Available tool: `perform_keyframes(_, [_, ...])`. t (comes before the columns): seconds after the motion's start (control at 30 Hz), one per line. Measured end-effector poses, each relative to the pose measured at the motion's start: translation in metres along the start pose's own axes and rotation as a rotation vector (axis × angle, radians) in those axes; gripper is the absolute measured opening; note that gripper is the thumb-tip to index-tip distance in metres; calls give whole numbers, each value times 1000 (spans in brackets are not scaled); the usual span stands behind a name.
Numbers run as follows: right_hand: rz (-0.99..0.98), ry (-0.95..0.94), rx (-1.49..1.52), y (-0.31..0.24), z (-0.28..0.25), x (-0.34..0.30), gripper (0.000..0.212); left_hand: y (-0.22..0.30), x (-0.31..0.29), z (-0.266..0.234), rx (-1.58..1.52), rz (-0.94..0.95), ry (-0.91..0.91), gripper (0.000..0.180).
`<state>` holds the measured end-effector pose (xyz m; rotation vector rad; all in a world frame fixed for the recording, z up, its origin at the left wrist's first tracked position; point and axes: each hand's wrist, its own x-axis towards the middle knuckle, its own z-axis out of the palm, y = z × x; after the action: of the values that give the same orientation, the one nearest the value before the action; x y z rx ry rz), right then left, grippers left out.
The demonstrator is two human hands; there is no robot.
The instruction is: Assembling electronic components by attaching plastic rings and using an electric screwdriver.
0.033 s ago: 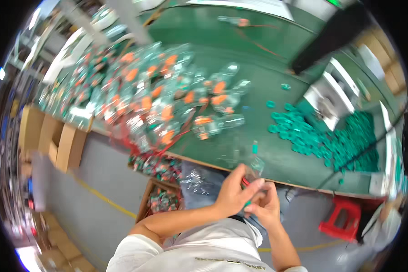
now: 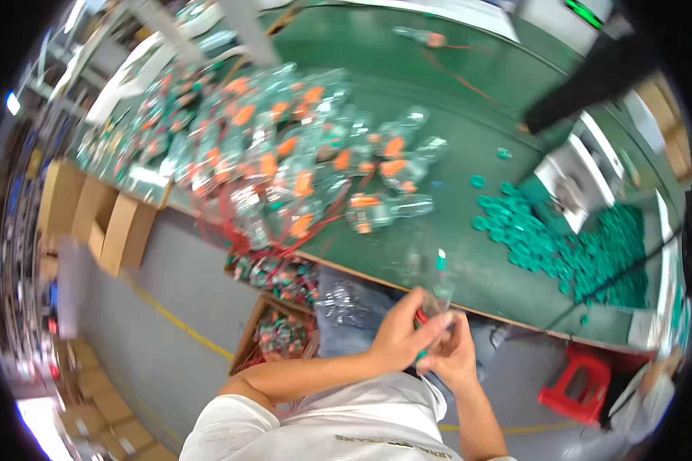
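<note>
Both my hands meet in front of my waist, just off the table's near edge. My left hand (image 2: 400,334) is closed with its fingers about a clear plastic bottle-shaped piece (image 2: 443,286) with a green tip. A red bit shows between the fingers and a green bit below them; blur hides how they join. My right hand (image 2: 455,353) is closed on the lower part of the same piece, its thumb toward the left hand. A heap of clear plastic pieces (image 2: 304,183) with orange parts and red cords lies to the left. Small green rings (image 2: 515,230) are spread to the right.
The green table (image 2: 461,138) runs across ahead. A white box-shaped device (image 2: 573,180) stands beside the rings, with a dark arm (image 2: 584,84) above. Open cartons (image 2: 127,230) stand left; a filled carton (image 2: 246,346) sits below the edge. A red stool (image 2: 580,384) is at right.
The whole view has shifted slightly, so the table things sit a little farther right. My hands keep the same grip on the clear plastic piece.
</note>
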<state>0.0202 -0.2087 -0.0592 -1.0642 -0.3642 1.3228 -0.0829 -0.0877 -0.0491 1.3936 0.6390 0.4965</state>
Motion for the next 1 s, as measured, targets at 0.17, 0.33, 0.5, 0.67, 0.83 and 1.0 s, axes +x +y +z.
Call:
perform_keyframes(0.17, [251,-214,-110,57,42,9,70,-28,-68,-59,2,-210,241,37])
perform_keyframes(0.33, [305,-124,-345,53,47,23,56,-93,-143,-134,-310,-643,807,38])
perform_keyframes(0.5, [196,207,-455,31,1,34,37,-221,-136,-281,-567,-729,827,43])
perform_keyframes(0.67, [248,253,-460,40,-21,34,32,-306,-87,-394,-310,-573,1148,46])
perform_keyframes(0.83, [314,243,-454,50,-39,26,29,-314,-43,-438,-281,-385,1145,40])
perform_keyframes(1.0, [319,216,-527,60,-30,37,27,-299,-93,-396,1196,-331,1093,31])
